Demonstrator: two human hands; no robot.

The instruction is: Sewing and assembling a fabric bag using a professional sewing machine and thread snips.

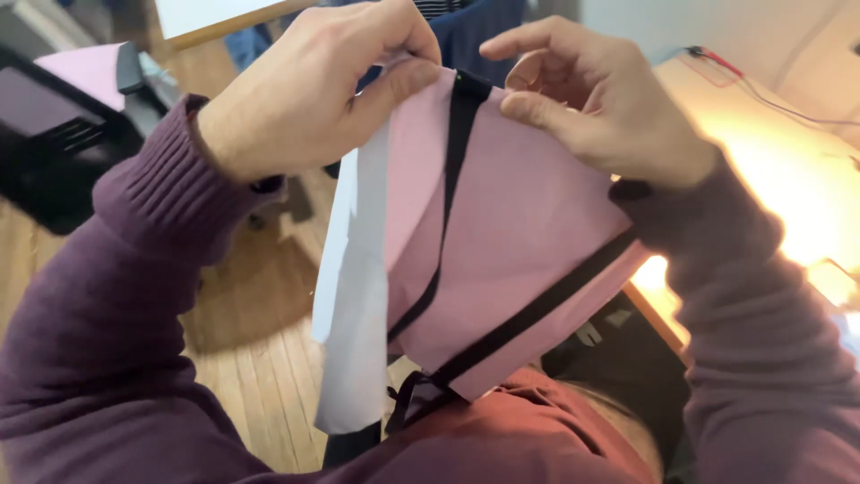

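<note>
Pale wooden floorboards run beneath the scene, with a black chair with a pink cloth draped on it at the far left and a brightly lit, light wooden tabletop at the right, where a thin red cable trails along the back edge. Both arms wear dark purple knitted sleeves.

Held up between the two hands, in front of the chest, hangs a piece of pink fabric trimmed with black binding tape. One black strip runs down from its top edge, another crosses its lower right side, and loose black ends dangle at the bottom near a rust-red garment. A white fabric lining panel hangs along the pink piece's left side, touching it.

The left hand is closed in a pinch, thumb pressed against the fingers, gripping the top edge of the pink fabric just left of the black strip. The right hand pinches the same top edge just right of that strip, thumb and forefinger nearly shut on the cloth, the other fingers curled loosely above.
</note>
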